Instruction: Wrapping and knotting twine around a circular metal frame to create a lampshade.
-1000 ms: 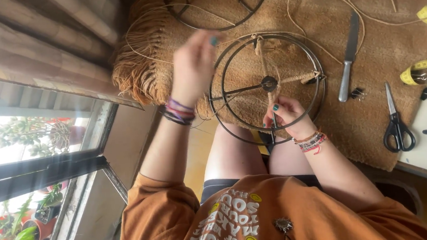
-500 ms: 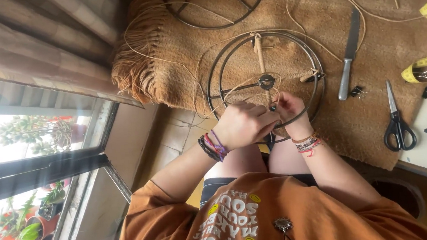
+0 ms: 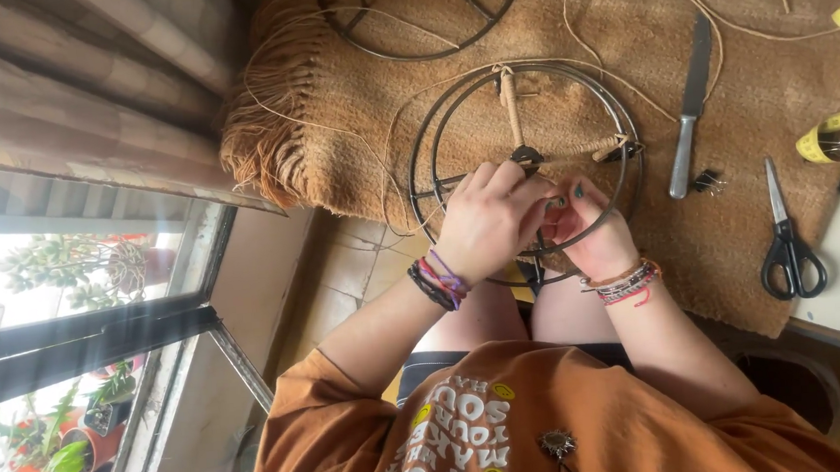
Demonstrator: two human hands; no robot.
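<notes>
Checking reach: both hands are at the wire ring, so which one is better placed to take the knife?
Right, probably. The right hand is on the knife side of the ring; the left hand would have to cross over it.

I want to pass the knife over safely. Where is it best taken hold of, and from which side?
Take the knife by its pale metal handle, the end nearest the small black clip. Probably come from above: it lies flat on the woven mat, blade pointing away, with bare mat around the handle.

Orange printed t-shirt (image 3: 552, 434), beaded wrist bracelets (image 3: 438, 282), green nail polish (image 3: 579, 191)
</notes>
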